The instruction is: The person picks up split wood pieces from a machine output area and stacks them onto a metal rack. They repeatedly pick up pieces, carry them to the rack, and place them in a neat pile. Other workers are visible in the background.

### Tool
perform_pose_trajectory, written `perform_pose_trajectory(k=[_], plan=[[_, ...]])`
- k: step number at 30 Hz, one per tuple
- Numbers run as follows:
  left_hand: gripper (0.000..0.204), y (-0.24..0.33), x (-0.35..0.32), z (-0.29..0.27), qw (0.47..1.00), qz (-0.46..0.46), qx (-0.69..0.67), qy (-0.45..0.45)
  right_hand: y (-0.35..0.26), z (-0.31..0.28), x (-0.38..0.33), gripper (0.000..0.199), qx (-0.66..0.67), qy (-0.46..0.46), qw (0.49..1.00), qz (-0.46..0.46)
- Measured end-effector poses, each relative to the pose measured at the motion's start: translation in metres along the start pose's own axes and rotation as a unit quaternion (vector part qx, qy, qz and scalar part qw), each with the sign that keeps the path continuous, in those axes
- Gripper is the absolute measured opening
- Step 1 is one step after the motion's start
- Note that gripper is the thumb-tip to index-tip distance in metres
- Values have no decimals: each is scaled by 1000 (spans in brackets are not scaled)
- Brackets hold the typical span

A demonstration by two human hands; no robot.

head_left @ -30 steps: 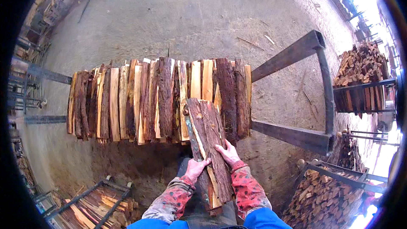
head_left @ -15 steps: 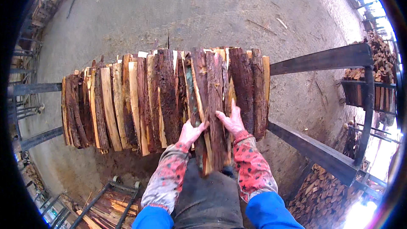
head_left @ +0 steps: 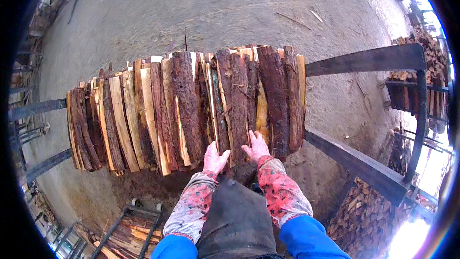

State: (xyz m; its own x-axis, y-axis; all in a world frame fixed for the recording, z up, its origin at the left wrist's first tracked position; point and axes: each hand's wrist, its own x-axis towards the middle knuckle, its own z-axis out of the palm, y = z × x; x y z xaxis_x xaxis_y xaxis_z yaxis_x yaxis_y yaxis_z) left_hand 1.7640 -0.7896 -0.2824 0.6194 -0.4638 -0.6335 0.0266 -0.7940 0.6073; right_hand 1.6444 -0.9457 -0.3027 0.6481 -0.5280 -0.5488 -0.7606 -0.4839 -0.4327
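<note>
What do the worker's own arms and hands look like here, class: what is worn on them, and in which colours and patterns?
The left hand and right hand wear no gloves. Both forearms have loose patterned sleeves, red and pale grey with scattered dark spots, reaching the wrists. Nearer the body, plain bright blue sleeves show.

the split logs are brown and tan, the sleeves red and grey with dark spots.

A firewood workshop or yard: split wood fills a metal rack mid-frame, more stacks stand at right, splinters litter the grey floor.
</note>
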Motion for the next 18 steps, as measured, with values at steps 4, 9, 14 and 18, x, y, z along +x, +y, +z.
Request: perform_pose_trajectory(k=[4,9,14,18], plan=[[54,-12,-32,-5,996,-35,72,-38,10,6,-66,66,46,-65,995,53],[52,-27,-71,-18,982,-43,138,-121,41,36,-148,58,59,-142,979,132],[55,-8,-94,-44,973,-42,164,-157,54,38,-201,58,132,-132,969,165],[45,49,-99,-42,975,77,157,-135,54,19,-218,60,223,-83,946,220]])
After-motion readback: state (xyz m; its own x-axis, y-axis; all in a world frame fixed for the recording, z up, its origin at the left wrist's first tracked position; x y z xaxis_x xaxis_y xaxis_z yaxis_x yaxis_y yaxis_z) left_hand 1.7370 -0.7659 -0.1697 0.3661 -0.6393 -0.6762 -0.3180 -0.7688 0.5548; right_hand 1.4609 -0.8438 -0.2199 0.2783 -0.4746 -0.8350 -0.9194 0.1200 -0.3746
